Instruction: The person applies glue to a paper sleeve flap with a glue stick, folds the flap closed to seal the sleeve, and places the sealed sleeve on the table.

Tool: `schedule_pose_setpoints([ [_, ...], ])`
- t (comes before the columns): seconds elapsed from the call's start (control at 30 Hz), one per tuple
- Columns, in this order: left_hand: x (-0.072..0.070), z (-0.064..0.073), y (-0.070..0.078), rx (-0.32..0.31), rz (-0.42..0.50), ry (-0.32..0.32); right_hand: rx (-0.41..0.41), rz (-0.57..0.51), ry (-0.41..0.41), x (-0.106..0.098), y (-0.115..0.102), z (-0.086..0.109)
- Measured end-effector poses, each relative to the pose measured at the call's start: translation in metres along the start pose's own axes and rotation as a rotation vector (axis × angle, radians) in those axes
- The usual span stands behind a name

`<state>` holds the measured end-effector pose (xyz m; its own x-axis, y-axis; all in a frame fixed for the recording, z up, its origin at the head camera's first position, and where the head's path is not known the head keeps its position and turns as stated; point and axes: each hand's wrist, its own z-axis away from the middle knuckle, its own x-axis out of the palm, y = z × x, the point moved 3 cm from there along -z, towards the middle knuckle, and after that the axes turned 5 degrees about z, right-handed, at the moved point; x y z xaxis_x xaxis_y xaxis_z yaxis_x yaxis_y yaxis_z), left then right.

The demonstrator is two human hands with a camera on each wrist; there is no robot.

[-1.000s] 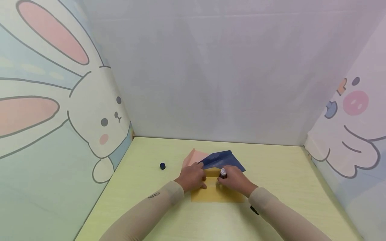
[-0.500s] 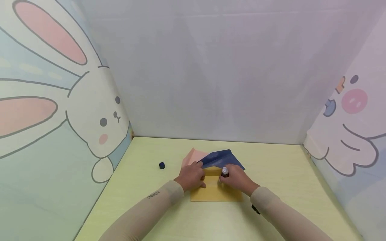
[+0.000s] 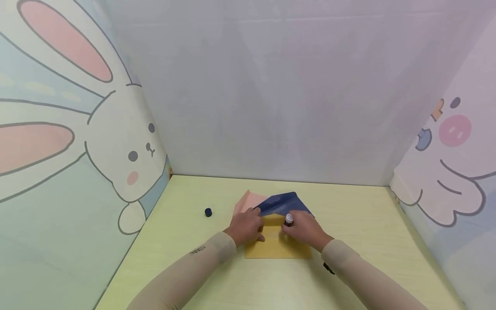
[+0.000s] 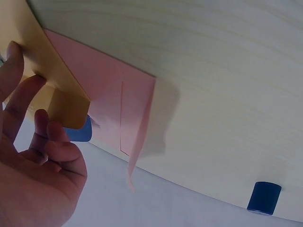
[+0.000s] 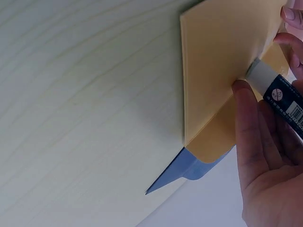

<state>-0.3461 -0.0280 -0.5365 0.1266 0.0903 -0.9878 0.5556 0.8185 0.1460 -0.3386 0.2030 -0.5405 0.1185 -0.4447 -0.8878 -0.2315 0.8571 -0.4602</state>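
Note:
My right hand [image 3: 306, 229] grips a glue stick [image 5: 285, 100] with a dark label and white base. Its bare tip meets the yellow envelope [image 3: 279, 247] near the flap fold in the right wrist view. My left hand [image 3: 246, 227] rests on the envelope's left part, its thumb and a fingertip touching the paper and other fingers bent near the raised flap [image 4: 68, 109]. Behind the yellow envelope lie a dark blue envelope [image 3: 284, 204] and a pink envelope [image 4: 102, 90], both partly covered, their flaps lifted.
A small dark blue cap [image 3: 208, 212] stands on the pale wood-grain table [image 3: 348, 206], left of the envelopes. White cloth [image 3: 263, 94] hangs along the back edge. Side walls carry a rabbit picture [image 3: 120, 142] and a pig picture [image 3: 453, 150].
The glue stick in my right hand has shifted slightly right along the yellow envelope, mostly in the first half second. My left hand stays in place on the envelope.

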Motion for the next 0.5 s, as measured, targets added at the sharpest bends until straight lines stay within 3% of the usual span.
schedule_pose_setpoints([
  [0.27,-0.001,-0.001,-0.001,-0.003,-0.004,0.004,-0.024,-0.049,0.052,-0.002,-0.014,-0.007],
  [0.5,0.000,-0.001,-0.001,-0.001,0.014,-0.004,-0.021,-0.069,-0.026,0.012,-0.031,-0.012],
])
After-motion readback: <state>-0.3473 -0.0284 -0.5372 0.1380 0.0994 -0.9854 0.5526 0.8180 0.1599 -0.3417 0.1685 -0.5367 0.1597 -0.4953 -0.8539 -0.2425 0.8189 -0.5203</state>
